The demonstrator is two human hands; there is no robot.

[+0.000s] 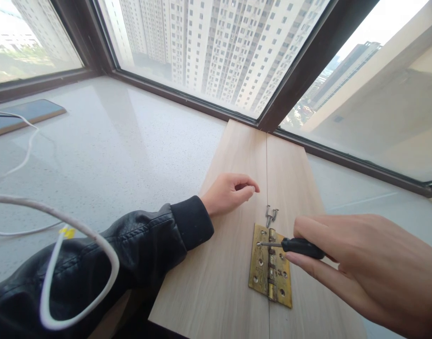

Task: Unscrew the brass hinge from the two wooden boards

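A brass hinge (270, 266) lies flat across the seam between two light wooden boards (219, 263). My right hand (360, 263) grips a black-handled screwdriver (300, 246), its metal tip resting at the hinge's upper left screw hole. Several loose screws (271, 215) lie just above the hinge. My left hand (230, 192), in a black leather sleeve, rests on the left board with its fingers curled in; nothing shows inside them.
The boards sit on a white speckled windowsill (113, 150) below dark window frames (289, 89). A phone (21, 115) lies at the far left. A white cable (60, 245) loops over my left sleeve.
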